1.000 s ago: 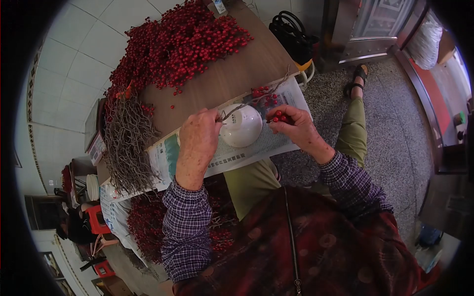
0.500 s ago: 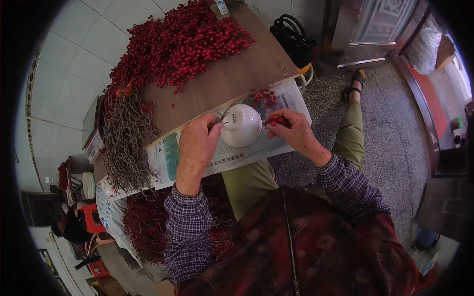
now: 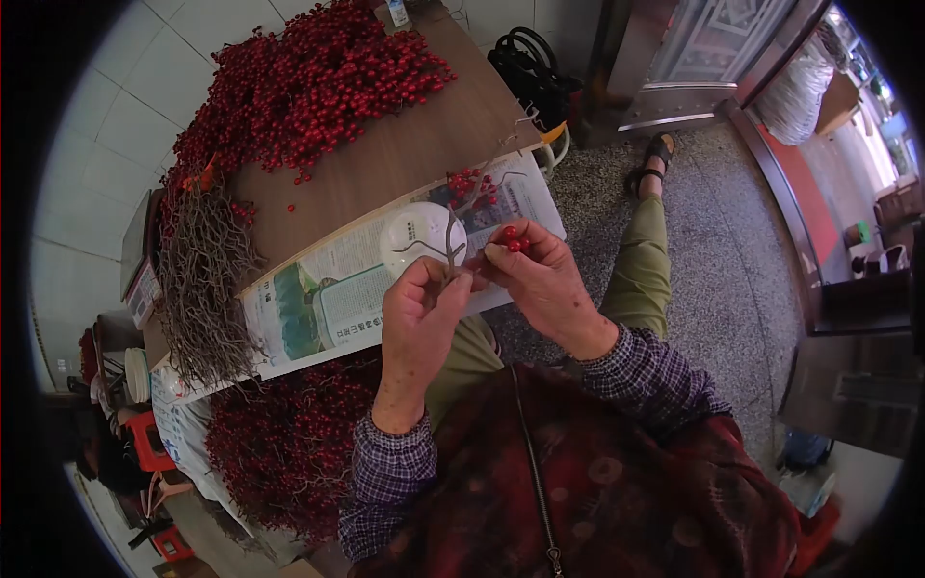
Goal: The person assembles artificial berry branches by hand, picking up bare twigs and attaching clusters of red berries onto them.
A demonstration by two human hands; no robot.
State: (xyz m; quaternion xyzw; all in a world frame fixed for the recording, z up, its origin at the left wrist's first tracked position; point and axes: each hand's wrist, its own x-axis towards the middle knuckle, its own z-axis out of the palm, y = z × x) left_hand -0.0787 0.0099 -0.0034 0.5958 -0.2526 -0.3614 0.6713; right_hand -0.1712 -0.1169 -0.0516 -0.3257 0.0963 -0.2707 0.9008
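In front of my body, my left hand (image 3: 420,323) is closed, pinching a bare, forked grey-brown twig (image 3: 450,241) near its lower end. Close beside it, my right hand (image 3: 547,284) is closed on a small cluster of red berries (image 3: 515,240), which shows above the thumb and forefinger. Just behind the twig is a white bowl (image 3: 397,241), bottom up, with small print on its base. More red berries (image 3: 464,180) on a thin sprig lie on the newspaper (image 3: 337,289) beyond my right hand.
A large heap of red berry sprigs (image 3: 318,87) covers the far part of the wooden table (image 3: 385,154). Bare twigs (image 3: 198,275) are piled at the left. Below the table edge lies another berry heap (image 3: 284,453). A black bag (image 3: 525,63) stands past the table's right corner.
My left hand has come lower and closer to my right, and the forked twig now stands up from its fingers. The right hand still has the berries. The whole view has shifted.
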